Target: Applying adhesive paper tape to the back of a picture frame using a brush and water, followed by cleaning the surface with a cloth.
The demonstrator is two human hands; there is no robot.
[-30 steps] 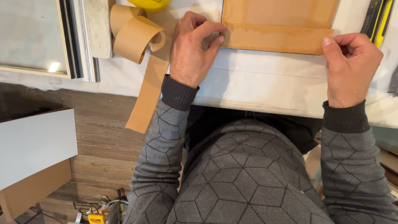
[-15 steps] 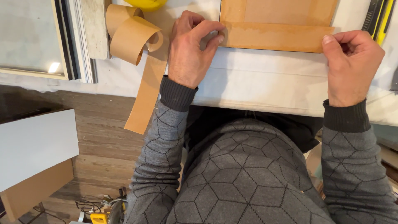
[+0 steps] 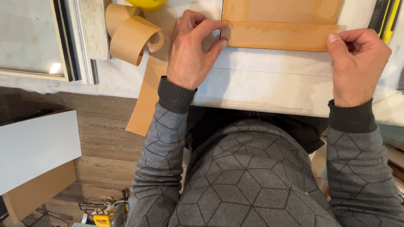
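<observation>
While both hands (image 3: 193,50) pinch its ends, brown tape strip (image 3: 277,37) spans between.

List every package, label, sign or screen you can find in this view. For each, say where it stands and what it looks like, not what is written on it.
No label, sign or screen shows.
Brown board: flat brown rectangle at the table's far edge.
Paper tape strip: tan band along its near edge, left hand and right hand at its ends.
Tape roll: curled tan paper, left of the hands.
</observation>
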